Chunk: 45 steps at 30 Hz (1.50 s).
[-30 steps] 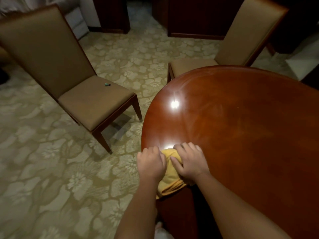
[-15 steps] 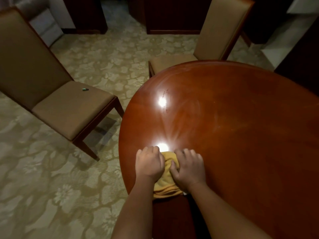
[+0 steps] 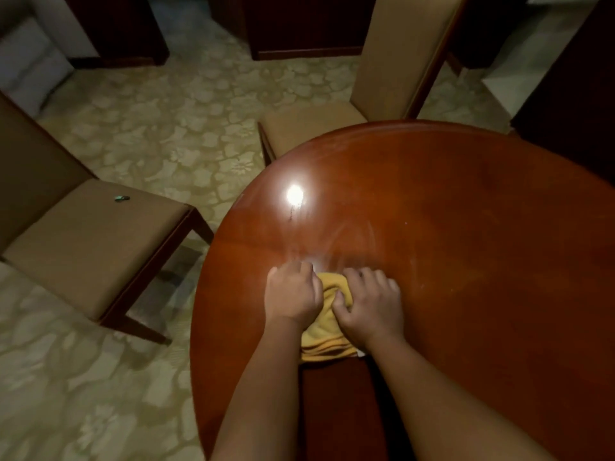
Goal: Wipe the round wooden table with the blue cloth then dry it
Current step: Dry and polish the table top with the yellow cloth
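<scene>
Left hand [image 3: 294, 292], right hand [image 3: 371, 302]: bare, no rings; forearms bare, no sleeves.

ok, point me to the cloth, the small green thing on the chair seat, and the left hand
yellow cloth [image 3: 327, 334], head view, on the folded part between the wrists.
small green object [image 3: 121, 198], head view, its middle, lying on the left chair's seat.
left hand [image 3: 293, 292], head view, back of the hand, gripping the cloth.
</scene>
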Each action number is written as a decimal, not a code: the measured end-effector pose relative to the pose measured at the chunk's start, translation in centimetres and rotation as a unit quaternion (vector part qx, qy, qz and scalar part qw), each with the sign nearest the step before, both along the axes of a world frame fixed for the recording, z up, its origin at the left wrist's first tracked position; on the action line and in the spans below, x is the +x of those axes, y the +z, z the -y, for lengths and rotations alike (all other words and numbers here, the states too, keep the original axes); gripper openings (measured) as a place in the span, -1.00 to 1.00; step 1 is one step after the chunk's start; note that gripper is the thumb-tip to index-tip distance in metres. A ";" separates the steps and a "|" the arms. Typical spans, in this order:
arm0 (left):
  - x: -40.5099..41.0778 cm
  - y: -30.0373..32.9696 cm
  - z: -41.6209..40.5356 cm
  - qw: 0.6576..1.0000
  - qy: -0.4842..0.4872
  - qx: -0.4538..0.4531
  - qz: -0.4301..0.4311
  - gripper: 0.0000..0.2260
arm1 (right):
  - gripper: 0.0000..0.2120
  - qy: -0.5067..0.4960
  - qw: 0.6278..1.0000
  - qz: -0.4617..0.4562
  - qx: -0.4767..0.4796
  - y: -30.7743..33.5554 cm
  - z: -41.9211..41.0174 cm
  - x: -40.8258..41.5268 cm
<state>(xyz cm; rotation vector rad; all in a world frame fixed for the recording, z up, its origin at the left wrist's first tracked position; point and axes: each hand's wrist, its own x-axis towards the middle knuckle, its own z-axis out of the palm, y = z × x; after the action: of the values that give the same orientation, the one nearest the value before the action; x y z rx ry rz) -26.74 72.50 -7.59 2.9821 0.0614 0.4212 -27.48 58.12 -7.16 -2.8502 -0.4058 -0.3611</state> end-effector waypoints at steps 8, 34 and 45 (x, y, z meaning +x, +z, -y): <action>12.5 -0.3 0.2 0.996 -0.066 -0.010 0.055 -0.73 | -0.62 -0.069 0.998 0.000 0.004 -0.1 -0.2 10.8; 11.5 0.5 0.0 0.988 -0.144 -0.043 0.023 -0.78 | -0.58 -0.104 0.993 -0.057 -0.008 0.7 0.0 9.9; -0.8 1.3 -1.0 0.960 -0.276 -0.025 -0.048 -0.81 | -0.62 -0.210 0.971 -0.094 -0.057 1.2 -1.6 -6.3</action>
<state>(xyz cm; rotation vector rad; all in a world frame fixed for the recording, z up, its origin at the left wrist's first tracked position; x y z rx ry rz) -27.58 73.52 -6.24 2.7948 -0.7190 0.1976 -33.75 59.71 -5.94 -3.0342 0.2273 -0.1400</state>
